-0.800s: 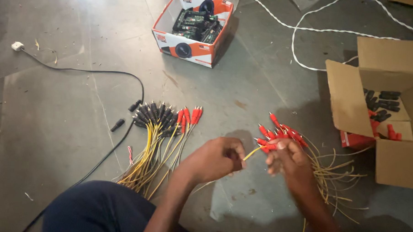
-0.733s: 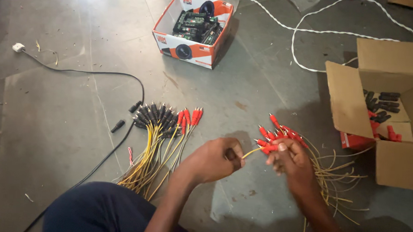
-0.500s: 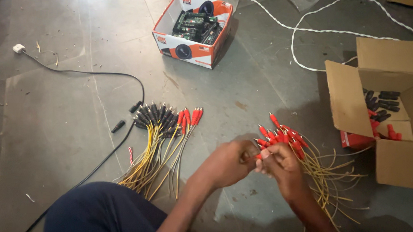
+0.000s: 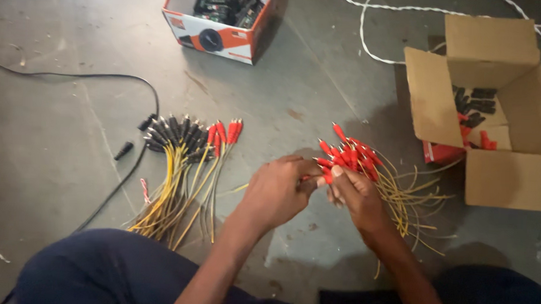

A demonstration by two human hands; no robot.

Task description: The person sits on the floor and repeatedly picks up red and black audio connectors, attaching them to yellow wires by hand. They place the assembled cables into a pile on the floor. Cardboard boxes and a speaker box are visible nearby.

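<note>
A red-tipped lead (image 4: pixel 317 179) is pinched between the left hand (image 4: pixel 278 191) and right hand (image 4: pixel 353 194), both closed on it, apparently lying crosswise. The loose bundle (image 4: pixel 357 155) is touched by the right hand; the sorted bundle (image 4: pixel 186 167) lies left, apart.

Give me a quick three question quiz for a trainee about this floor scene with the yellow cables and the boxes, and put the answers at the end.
1. True or false: the left hand and right hand meet at the red-tipped cable bunch.
2. Which colours are the plugs in the sorted cable bundle on the floor? A) black only B) black and red C) blue and red
3. What holds loose black and red parts at the right?

Key: 1 true; 2 B; 3 the open brown cardboard box.
</note>
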